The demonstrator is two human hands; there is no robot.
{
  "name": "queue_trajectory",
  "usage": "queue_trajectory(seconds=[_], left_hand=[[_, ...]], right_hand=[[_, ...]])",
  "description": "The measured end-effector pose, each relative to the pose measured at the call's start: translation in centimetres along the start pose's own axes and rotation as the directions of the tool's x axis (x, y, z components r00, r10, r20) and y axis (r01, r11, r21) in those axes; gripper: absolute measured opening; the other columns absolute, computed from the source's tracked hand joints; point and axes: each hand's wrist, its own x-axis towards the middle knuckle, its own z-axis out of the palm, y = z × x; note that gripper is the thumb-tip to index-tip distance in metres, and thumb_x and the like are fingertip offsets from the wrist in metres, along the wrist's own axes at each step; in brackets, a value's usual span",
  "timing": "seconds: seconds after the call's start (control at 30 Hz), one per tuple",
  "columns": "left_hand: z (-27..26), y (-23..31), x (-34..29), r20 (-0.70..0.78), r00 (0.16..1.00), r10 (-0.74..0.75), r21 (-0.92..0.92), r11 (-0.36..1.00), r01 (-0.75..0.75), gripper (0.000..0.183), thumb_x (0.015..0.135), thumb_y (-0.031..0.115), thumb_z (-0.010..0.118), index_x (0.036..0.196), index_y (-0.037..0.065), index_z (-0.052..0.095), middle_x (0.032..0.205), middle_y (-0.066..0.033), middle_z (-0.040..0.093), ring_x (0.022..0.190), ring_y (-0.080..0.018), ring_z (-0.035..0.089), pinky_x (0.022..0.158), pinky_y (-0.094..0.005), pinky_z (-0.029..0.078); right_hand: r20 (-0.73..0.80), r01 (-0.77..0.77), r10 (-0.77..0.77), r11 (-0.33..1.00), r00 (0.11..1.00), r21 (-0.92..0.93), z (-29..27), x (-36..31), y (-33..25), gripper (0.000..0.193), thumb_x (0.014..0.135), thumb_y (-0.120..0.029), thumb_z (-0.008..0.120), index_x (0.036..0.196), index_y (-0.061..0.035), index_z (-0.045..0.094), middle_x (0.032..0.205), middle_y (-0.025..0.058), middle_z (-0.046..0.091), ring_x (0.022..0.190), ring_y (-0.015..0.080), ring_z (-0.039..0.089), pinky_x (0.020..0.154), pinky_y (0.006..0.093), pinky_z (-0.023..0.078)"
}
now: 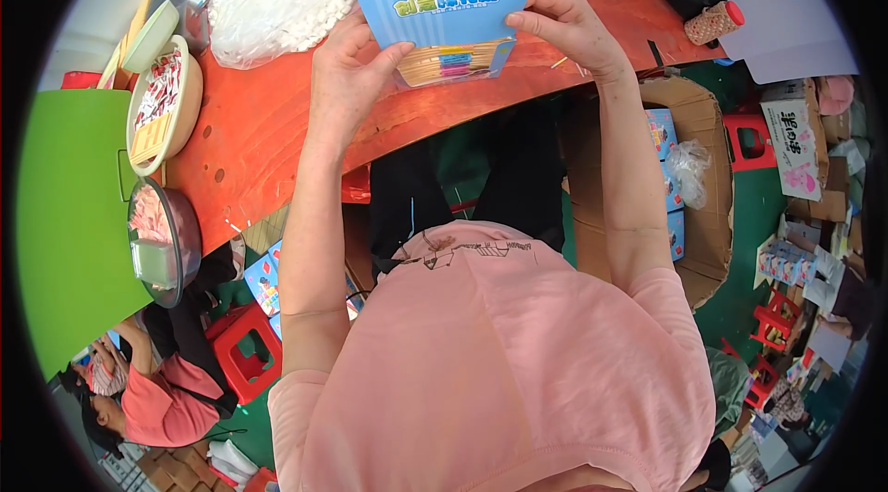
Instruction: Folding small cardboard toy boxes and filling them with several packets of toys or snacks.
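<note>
A blue printed cardboard box (444,6) is held upright between my two hands at the far edge of the view, over the red table. Below its blue front, a row of pale wooden sticks (421,67) and some small coloured strips show; I cannot tell whether they sit behind a window or in an open part. My left hand (347,76) grips the box's left side, its thumb along the lower front edge. On the right side, my right hand (578,30) holds it with thumb and fingers closed on the edge.
Left of the box lies a clear bag of white pieces (277,2). A basket of small red-and-white packets (190,113) and a bowl of pink pieces (190,233) line the table's left side. A cardboard carton (712,242) holding blue boxes stands below right. A person in pink (171,404) is at lower left.
</note>
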Motion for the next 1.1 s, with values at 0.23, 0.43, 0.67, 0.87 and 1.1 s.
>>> queue_trajectory(seconds=[0.23,0.43,0.67,0.87,1.1], left_hand=[[0.1,-0.2,0.1,0.005,0.999,0.036,0.041,0.999,-0.037,0.026,0.083,0.009,0.081,0.108,0.008,0.077,0.138,-0.0116,0.063,0.142,-0.0283,0.048,0.113,-0.039,0.044],[0.4,-0.3,-0.3,-0.024,0.997,0.077,0.048,0.996,-0.076,0.024,0.083,0.009,0.081,0.105,0.005,0.076,0.129,-0.0094,0.068,0.129,-0.0279,0.056,0.107,-0.0388,0.047],[-0.5,-1.6,-0.7,0.046,0.983,0.176,-0.131,0.977,-0.168,0.024,0.088,0.005,0.071,0.111,0.002,0.072,0.132,-0.0097,0.066,0.133,-0.0239,0.054,0.111,-0.0364,0.043],[-2.5,-2.4,-0.4,0.167,0.985,0.031,-0.441,0.896,0.047,0.024,0.096,0.007,0.065,0.119,0.004,0.066,0.129,-0.0071,0.066,0.131,-0.0189,0.054,0.111,-0.0349,0.042],[-3.1,-2.6,0.5,0.214,0.967,0.136,-0.271,0.96,-0.074,0.015,0.095,0.012,0.072,0.107,0.004,0.073,0.13,-0.008,0.068,0.123,-0.019,0.06,0.107,-0.0349,0.045]], right_hand=[[0.034,0.016,-0.015,1.0,0.999,-0.004,-0.2,-0.1,0.3,0.025,0.098,-0.012,0.068,0.12,-0.0021,0.071,0.125,0.0014,0.064,0.118,0.0151,0.059,0.104,0.0347,0.045],[0.046,0.032,-0.033,0.999,0.998,0.011,-0.3,-0.3,0.6,0.027,0.096,-0.009,0.069,0.122,-0.0014,0.07,0.132,0.0015,0.061,0.122,0.016,0.057,0.105,0.0344,0.046],[0.078,0.05,-0.041,0.992,0.996,-0.117,-0.3,-0.7,-0.3,0.032,0.098,-0.004,0.065,0.13,0.0011,0.063,0.132,0.0029,0.061,0.123,0.0147,0.057,0.106,0.034,0.045],[0.083,0.0,0.007,0.996,0.997,-0.094,-0.4,-0.8,0.1,0.035,0.099,-0.005,0.064,0.133,0.0015,0.06,0.128,0.003,0.064,0.122,0.0141,0.057,0.107,0.0339,0.044],[0.057,-0.045,0.048,0.998,0.997,-0.039,-0.2,-0.8,0.2,0.037,0.1,-0.008,0.065,0.135,0.0006,0.059,0.129,0.0034,0.064,0.123,0.0139,0.057,0.108,0.0343,0.042]])
